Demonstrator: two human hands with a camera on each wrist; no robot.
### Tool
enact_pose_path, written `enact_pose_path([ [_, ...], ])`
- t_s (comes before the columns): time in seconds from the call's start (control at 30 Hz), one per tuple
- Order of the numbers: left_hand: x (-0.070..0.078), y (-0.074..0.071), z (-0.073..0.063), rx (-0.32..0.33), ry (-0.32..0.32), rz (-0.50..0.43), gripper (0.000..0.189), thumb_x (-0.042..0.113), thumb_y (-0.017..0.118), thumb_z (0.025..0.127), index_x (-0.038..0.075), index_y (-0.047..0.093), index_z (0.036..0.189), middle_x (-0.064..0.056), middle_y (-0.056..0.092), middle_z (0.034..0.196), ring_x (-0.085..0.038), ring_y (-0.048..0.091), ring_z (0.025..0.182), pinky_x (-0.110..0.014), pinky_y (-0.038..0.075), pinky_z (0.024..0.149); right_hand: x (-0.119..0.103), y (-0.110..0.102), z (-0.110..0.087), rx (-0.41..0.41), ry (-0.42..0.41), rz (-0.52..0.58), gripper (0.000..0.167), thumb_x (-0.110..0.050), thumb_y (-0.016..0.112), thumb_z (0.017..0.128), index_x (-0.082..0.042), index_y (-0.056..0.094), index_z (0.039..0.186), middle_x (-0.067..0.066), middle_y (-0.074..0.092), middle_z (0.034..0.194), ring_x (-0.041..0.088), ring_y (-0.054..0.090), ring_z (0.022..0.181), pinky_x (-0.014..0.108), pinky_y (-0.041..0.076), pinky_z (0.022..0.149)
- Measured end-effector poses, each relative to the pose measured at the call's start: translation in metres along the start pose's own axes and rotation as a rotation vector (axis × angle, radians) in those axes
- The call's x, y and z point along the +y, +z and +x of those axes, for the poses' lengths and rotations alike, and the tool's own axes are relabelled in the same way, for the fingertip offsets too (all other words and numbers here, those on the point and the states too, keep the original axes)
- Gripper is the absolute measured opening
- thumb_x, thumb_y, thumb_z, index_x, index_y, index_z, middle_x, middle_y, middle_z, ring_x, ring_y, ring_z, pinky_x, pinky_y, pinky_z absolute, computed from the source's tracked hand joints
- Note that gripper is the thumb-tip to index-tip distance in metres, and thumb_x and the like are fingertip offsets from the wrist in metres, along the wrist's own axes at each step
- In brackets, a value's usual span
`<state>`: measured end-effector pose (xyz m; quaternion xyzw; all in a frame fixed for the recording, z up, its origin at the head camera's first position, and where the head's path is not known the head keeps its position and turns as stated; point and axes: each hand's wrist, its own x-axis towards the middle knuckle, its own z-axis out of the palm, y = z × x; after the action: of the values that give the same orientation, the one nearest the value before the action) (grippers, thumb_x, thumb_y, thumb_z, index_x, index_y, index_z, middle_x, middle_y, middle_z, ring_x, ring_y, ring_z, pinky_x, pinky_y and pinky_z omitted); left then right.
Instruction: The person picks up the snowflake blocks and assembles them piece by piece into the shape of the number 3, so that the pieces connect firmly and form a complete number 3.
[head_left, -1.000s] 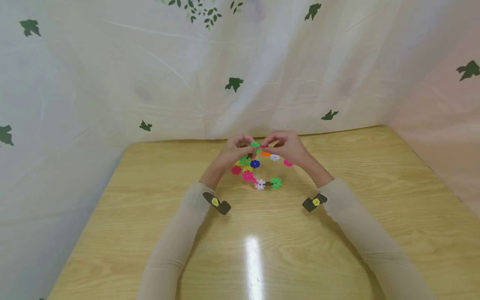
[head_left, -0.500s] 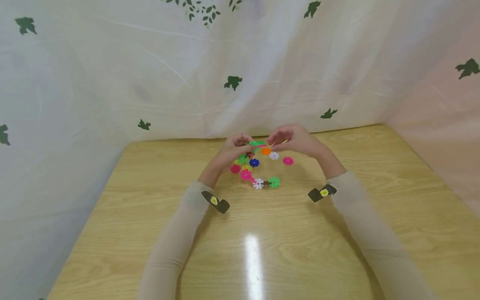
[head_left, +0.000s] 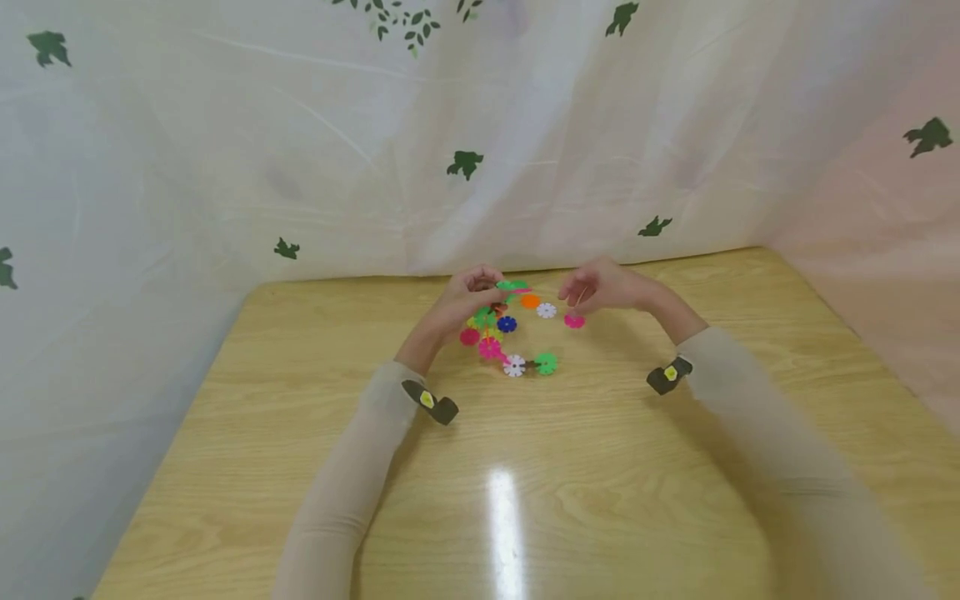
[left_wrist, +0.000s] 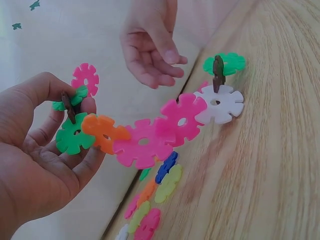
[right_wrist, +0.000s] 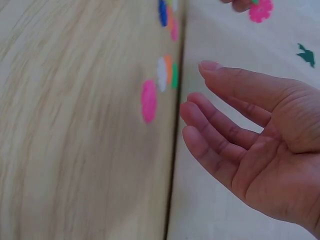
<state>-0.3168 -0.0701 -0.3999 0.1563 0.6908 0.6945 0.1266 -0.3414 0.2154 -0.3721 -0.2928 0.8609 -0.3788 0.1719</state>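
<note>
Now: left hand pinches flower chain | right hand empty, fingers loose | maybe fetch step; needs pink flower pinched

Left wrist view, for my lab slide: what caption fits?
The left hand holds a chain of linked flower-shaped discs, the empty right hand beyond.

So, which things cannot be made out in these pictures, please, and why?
Head view: the left hand covers part of the joined chain; the right hand covers part of the loose pink piece.
Left wrist view: the bottom edge cuts off a loose white piece.
Right wrist view: blur hides that pink piece's notches; the top edge cuts off most of the left hand.
</note>
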Motion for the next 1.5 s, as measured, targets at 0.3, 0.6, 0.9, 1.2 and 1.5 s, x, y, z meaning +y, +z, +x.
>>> enact_pose_path([
  [0.3,0.001,0.001,0.0,0.006,-0.009,-0.009,0.009,0.002,0.064,0.097,0.009,0.061,0.1,-0.009,0.066,0.094,-0.017,0.064,0.081,-0.022,0.057,0.073,0.02,0.0,0.003,-0.077,0.082,-0.054,0.034,-0.005,0.078,0.088,0.005,0.067,0.119,0.021,0.072,0.111,0.025,0.066,0.099,0.023,0.055,0.083],
  [0.6,-0.001,0.0,0.0,0.003,-0.014,0.006,0.009,0.001,0.063,0.098,0.006,0.061,0.105,-0.006,0.067,0.093,-0.018,0.065,0.082,-0.026,0.057,0.077,0.032,0.004,0.009,-0.063,0.066,-0.065,0.032,-0.001,0.079,0.085,0.007,0.07,0.114,0.022,0.071,0.106,0.023,0.064,0.095,0.019,0.053,0.079],
  [0.9,-0.001,-0.001,0.0,-0.001,-0.003,0.014,0.018,0.001,0.062,0.098,-0.005,0.058,0.114,-0.012,0.067,0.097,-0.024,0.065,0.084,-0.028,0.058,0.079,0.039,0.009,0.012,-0.049,0.039,-0.095,0.025,-0.001,0.081,0.082,0.007,0.072,0.104,0.021,0.071,0.095,0.014,0.061,0.082,0.017,0.052,0.073],
  [1.2,-0.001,-0.001,0.001,0.009,0.005,0.001,0.008,0.0,0.062,0.097,0.005,0.06,0.104,0.001,0.067,0.089,-0.018,0.065,0.082,-0.022,0.057,0.076,0.037,0.013,0.008,-0.039,0.075,-0.024,0.025,-0.001,0.082,0.082,0.004,0.067,0.101,0.015,0.067,0.09,0.015,0.057,0.078,0.021,0.049,0.064],
  [1.5,-0.001,-0.001,0.001,0.011,0.018,-0.006,0.01,-0.001,0.062,0.097,0.007,0.06,0.102,0.003,0.066,0.087,-0.013,0.065,0.078,-0.022,0.057,0.076,0.024,0.011,0.009,0.005,0.1,0.161,0.024,-0.003,0.067,0.095,0.005,0.065,0.118,0.005,0.07,0.095,0.013,0.063,0.079,0.03,0.059,0.071],
])
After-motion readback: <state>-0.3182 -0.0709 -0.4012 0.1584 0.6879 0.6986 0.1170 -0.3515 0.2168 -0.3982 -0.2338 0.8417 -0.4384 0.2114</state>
